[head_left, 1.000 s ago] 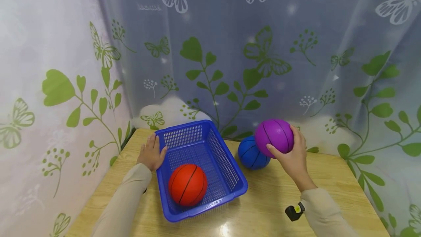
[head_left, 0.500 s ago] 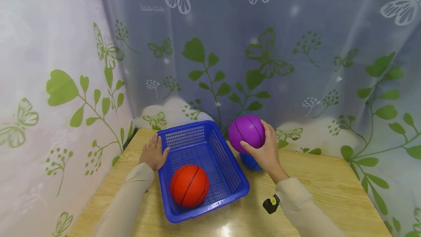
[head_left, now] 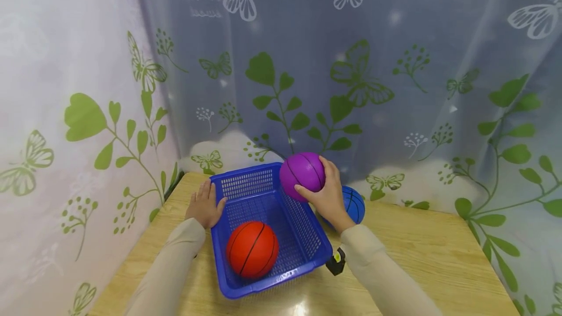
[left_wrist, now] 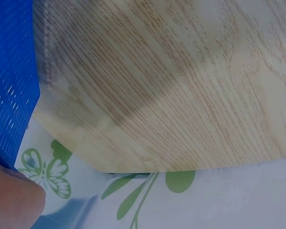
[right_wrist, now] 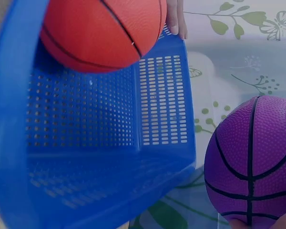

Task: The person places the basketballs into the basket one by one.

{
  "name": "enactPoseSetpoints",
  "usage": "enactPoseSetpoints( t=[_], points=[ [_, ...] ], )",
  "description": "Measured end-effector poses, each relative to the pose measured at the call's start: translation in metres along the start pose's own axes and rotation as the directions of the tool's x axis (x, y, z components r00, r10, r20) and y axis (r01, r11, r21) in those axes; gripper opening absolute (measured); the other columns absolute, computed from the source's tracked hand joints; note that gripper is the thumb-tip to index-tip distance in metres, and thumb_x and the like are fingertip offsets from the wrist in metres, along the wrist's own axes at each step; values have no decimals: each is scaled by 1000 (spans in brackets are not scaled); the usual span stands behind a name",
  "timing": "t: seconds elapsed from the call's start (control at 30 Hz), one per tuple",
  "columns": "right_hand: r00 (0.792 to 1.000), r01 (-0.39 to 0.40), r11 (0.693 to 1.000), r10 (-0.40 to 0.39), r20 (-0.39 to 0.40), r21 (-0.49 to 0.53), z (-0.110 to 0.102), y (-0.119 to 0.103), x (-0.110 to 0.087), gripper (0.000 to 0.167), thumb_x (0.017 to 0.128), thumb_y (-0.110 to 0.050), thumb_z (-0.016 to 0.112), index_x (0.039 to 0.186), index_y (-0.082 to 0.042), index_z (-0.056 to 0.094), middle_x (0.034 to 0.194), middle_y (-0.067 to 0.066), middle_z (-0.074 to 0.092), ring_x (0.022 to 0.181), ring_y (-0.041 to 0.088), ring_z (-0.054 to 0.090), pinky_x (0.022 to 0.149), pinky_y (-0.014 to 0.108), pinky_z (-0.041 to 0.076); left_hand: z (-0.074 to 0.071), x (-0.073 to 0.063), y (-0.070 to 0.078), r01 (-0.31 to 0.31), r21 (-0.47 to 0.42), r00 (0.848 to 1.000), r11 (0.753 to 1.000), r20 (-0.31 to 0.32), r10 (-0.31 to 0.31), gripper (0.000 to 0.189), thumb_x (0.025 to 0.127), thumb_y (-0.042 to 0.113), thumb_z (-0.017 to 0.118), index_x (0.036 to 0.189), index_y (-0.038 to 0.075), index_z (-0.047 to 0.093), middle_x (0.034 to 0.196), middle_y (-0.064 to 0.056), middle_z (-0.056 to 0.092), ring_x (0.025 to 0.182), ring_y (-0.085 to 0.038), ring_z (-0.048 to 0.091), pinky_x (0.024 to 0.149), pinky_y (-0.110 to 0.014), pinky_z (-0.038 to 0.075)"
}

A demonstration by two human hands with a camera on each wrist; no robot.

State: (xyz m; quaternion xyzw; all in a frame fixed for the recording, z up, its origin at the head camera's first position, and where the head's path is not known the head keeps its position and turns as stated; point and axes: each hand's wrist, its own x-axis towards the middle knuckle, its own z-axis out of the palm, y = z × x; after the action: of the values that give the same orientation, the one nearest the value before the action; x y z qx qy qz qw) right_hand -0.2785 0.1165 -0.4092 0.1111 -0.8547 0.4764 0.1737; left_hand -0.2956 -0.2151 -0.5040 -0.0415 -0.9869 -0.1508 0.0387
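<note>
1. L hand (head_left: pixel 205 206): fingers straight & slightly spread, thumb out to the side, resting on the L rim of the blue basket (head_left: pixel 252 208).
2. R hand (head_left: pixel 327 196): thumb & fingers curved round the purple ball (head_left: pixel 302 177), gripping it from its R side.
3. Purple ball pos.: held up, overlapping the basket's far R corner in the head view; can't tell if it touches the rim. Black seam lines, pebbled surface in the R wrist view.
4. Red ball (head_left: pixel 252 249): inside basket, nr. the front L corner, black lines too.
5. Blue ball (head_left: pixel 353 204): on the counter (head_left: pixel 421 243), R of basket, partly hidden behind R hand & wrist.
6. Basket: slotted sides, upright on the wood-grain counter.
7. Black device (head_left: pixel 336 262) w/ yellow spot, next to R sleeve cuff (head_left: pixel 357 245).
8. Behind: patterned curtain (head_left: pixel 298 28), green leaves & butterflies, some white.
</note>
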Motion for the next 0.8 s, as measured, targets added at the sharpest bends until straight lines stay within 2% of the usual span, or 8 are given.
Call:
enactPoseSetpoints(
  t=[0.17,0.4,0.57,0.67,0.8],
  points=[
    [1000,-9,1000,9,23,7,13,-4,6,92,75,-33,82,149,-13,31,146,14,32,123,36,46,95,54,47,3,0,-1,-9,0,1000,1000,-7,9,68,102,38,34,146,-13,21,155,-29,14,144,-43,12,115,-59,10],
    [992,-56,998,58,109,-28,29,-2,15,90,75,-35,81,149,-19,31,149,11,29,128,38,39,95,56,47,4,0,-1,-14,-5,1000,1000,-12,13,68,102,37,34,146,-13,21,155,-29,14,143,-44,12,115,-59,9],
    [985,-41,998,49,164,-49,37,-6,22,91,74,-37,81,149,-18,32,149,13,30,128,40,40,95,57,46,5,1,-2,-15,-6,1000,1000,-5,15,68,102,37,33,147,-12,20,155,-29,13,144,-43,11,115,-59,8],
    [982,-66,998,69,178,-22,43,-6,23,91,75,-36,81,149,-16,32,149,14,31,125,39,44,95,55,47,6,1,-3,-17,0,1000,1000,-8,17,68,102,37,33,147,-13,20,155,-29,13,143,-44,12,115,-59,9],
    [978,-153,987,143,154,57,51,-6,21,91,76,-34,81,149,-13,31,149,16,31,124,37,46,95,53,48,6,1,-4,-11,5,1000,1000,0,11,68,102,38,32,147,-12,20,155,-29,12,144,-43,11,115,-59,8]
  ],
)
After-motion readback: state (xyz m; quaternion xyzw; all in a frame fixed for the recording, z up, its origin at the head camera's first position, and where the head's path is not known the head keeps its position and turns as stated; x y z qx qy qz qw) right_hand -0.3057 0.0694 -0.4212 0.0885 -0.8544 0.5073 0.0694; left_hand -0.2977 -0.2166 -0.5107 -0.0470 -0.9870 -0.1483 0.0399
